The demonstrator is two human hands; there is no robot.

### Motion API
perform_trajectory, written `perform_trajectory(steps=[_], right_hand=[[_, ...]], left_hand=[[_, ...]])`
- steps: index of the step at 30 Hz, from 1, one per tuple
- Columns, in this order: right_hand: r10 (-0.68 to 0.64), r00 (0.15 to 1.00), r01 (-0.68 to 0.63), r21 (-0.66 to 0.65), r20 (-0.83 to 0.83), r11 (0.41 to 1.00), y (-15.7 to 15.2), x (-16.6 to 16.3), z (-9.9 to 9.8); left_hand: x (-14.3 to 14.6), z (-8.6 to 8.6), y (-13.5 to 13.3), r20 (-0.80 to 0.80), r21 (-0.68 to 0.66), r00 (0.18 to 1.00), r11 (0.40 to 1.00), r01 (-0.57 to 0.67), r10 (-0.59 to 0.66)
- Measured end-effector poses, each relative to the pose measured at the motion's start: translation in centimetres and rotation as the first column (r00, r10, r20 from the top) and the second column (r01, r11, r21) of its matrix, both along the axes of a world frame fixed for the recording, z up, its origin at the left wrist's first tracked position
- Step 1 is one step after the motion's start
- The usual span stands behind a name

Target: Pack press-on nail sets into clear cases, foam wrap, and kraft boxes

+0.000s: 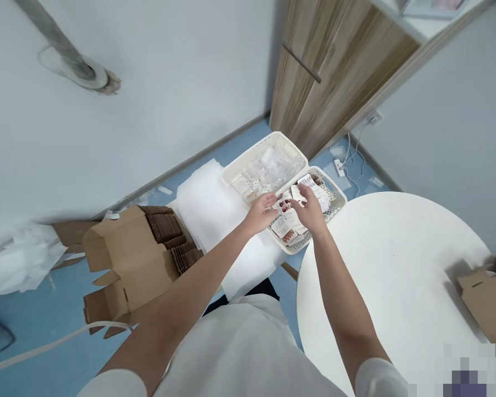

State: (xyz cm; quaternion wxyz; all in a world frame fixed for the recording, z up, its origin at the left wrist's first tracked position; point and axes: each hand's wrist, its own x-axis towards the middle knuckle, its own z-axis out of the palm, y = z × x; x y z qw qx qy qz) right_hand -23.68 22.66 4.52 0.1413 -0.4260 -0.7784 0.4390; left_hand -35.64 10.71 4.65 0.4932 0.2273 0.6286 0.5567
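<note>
The packet with red pieces lies on the printed cards, inside the perforated basket, toward the basket's left side. The left hand is at the left rim of the perforated basket, its fingers loosely apart; the right hand is over the middle of this basket, thumb and fingers also spaced. I cannot tell whether either one touches the packet. In my judgement, it is better to pinch only one piece by its edge, because the cards overlap and a neighbour could slide along. The second basket, with clear plastic boxes, is just behind the perforated basket; the round table is to the right of the perforated basket.
</note>
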Motion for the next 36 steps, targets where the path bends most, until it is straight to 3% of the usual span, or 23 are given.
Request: perform_trajectory(steps=[4,8,10,14,19,22,26,32,36], right_hand=[[0.036,0.997,-0.047,0.170,0.063,0.984,3.6,-2.2,-2.0],[0.064,0.976,-0.119,0.269,0.207,0.956,3.8,-3.9,-2.7],[0.113,0.966,-0.179,0.283,0.233,0.942,3.0,-4.3,-2.6],[0.306,0.944,-0.329,0.264,0.125,0.906,2.7,-4.4,-2.8],[0.084,0.973,-0.163,0.382,0.216,0.910,5.8,-4.9,-4.2],[0.122,0.954,-0.221,0.368,0.273,0.903,6.5,-5.3,-4.5],[0.211,0.961,-0.262,0.335,0.180,0.905,5.8,-5.6,-4.3],[0.095,0.963,-0.189,0.382,0.253,0.905,6.4,-5.7,-5.4],[0.125,0.956,-0.225,0.389,0.266,0.893,6.7,-5.7,-5.5]], left_hand=[[-0.8,-2.0,5.4,0.073,0.011,0.997,0.999,-0.031,0.030],[-1.4,-4.0,8.2,0.105,-0.025,0.993,0.999,-0.044,0.046],[-1.6,-4.7,8.6,0.134,-0.052,0.989,0.997,-0.054,0.060],[-1.7,-5.4,8.9,0.153,-0.117,0.980,0.987,-0.113,0.130],[-2.0,-5.1,9.4,0.106,-0.220,0.985,0.970,-0.108,0.134],[-1.9,-4.7,9.9,0.135,-0.242,0.986,0.968,-0.062,0.097],[-1.7,-4.5,9.9,0.166,-0.268,0.978,0.960,-0.082,0.130],[-1.7,-5.5,10.1,0.120,-0.181,0.986,0.979,-0.096,0.119],[-1.4,-6.4,10.8,0.115,-0.168,0.987,0.981,-0.096,0.116]])
